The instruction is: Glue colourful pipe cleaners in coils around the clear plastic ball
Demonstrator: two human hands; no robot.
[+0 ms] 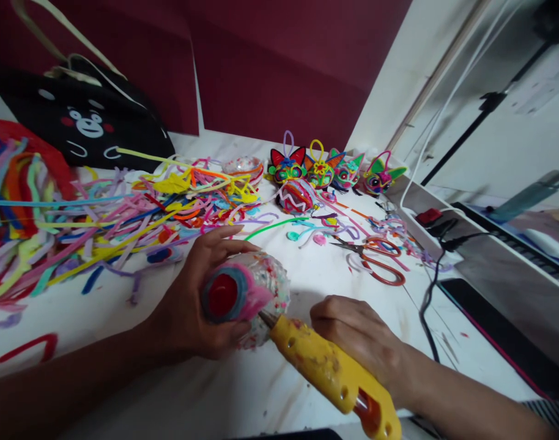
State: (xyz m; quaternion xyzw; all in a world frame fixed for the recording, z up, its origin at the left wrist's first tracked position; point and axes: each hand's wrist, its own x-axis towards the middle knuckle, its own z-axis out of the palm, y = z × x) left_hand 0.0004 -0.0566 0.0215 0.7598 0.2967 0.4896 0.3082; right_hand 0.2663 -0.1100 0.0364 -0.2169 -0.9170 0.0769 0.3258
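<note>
The left hand (201, 305) gripped a glittery ball (265, 287) at the frame's lower middle; the right hand (357, 333) clutched a yellow glue gun (325, 366), nozzle touching it, above the counter (169, 391).

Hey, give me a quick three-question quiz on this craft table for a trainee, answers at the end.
1. What does the right hand hold? A a pen, B a yellow glue gun, C a brush.
2. True or false: the red-handled scissors lie on the table, apart from both hands.
3. Fill in: the gun's nozzle touches the glittery ball held in the ____ hand.
Key: 1 B; 2 true; 3 left hand.
</note>
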